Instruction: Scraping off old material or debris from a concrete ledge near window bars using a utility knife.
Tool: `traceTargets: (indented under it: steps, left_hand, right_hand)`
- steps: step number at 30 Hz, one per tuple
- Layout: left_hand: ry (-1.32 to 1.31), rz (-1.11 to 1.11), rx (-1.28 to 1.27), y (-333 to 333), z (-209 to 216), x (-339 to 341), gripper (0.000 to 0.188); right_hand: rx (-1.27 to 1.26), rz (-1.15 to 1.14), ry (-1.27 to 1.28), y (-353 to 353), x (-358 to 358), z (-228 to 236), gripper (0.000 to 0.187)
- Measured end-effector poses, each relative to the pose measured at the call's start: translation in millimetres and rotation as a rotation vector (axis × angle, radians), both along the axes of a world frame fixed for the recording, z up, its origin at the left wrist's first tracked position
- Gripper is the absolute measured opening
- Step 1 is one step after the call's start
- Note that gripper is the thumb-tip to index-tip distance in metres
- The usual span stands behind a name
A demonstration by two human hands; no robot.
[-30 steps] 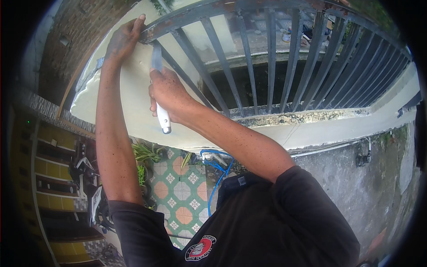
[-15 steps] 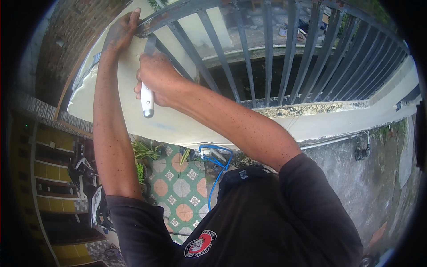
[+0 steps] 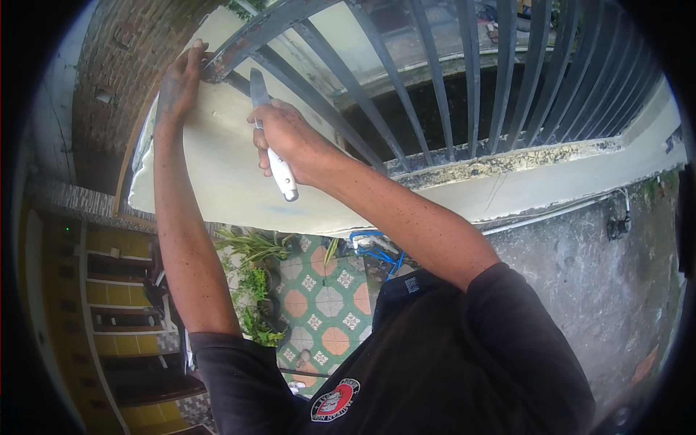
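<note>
A white-handled putty knife (image 3: 280, 174) with a metal butt is gripped in my right hand (image 3: 284, 136). Its grey blade points up and away, in front of the first bars of a dark grey metal railing (image 3: 254, 30). The blade appears apart from the bars. At the far left, my left hand (image 3: 181, 83) is closed around the end of the railing's top rail, its fingers partly hidden. Worn paint with reddish-brown patches shows on that rail. Below both hands is a cream-coloured wall (image 3: 225, 167).
A brick wall (image 3: 119, 65) rises at the left. The railing's bars stand on a ledge with flaking paint (image 3: 500, 163). Below are potted plants (image 3: 264, 290), patterned floor tiles (image 3: 326, 301), a blue hose (image 3: 380, 254) and a white pipe (image 3: 558, 210) along the wall's foot.
My right hand has drawn the putty knife back from the rail, so more of its blade shows. The view has shifted slightly; my left hand stays at the rail's end.
</note>
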State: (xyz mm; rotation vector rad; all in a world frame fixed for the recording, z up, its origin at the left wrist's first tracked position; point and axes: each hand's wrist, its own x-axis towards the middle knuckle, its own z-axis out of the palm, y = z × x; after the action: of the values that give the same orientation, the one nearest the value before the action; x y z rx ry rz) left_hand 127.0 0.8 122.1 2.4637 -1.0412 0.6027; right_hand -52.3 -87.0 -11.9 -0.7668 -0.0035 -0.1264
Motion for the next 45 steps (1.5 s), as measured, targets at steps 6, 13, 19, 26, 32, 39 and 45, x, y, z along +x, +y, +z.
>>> traceTargets:
  steps: [6,13,19,26,32,39,45]
  left_hand:
    - [0.015,-0.032,-0.013,-6.9,-1.0,-5.5,0.073]
    - [-0.014,0.004,0.004,-4.9,-1.6,-9.7,0.073]
    - [-0.034,0.035,-0.002,-18.2,-0.6,-11.7,0.072]
    - [-0.092,0.017,-0.041,-6.6,-4.8,-2.4,0.070]
    - [-0.010,0.009,0.041,-6.0,1.9,3.6,0.069]
    - [-0.012,0.088,0.019,-6.4,-1.6,-17.5,0.070]
    - [-0.035,0.097,0.050,-6.7,0.1,-18.2,0.073]
  right_hand:
    - [0.006,0.042,-0.018,-4.7,6.8,-4.6,0.022]
    - [-0.097,0.033,-0.029,6.2,11.0,15.0,0.023]
    - [-0.089,-0.016,-0.038,-1.6,27.2,36.3,0.020]
    - [-0.176,0.032,0.014,5.4,13.0,3.9,0.018]
    - [-0.135,-0.011,0.018,-0.1,14.9,26.0,0.019]
    - [-0.073,0.072,-0.048,-12.4,-7.5,-43.0,0.025]
    - [-0.346,-0.006,-0.010,-12.7,-21.0,-66.6,0.038]
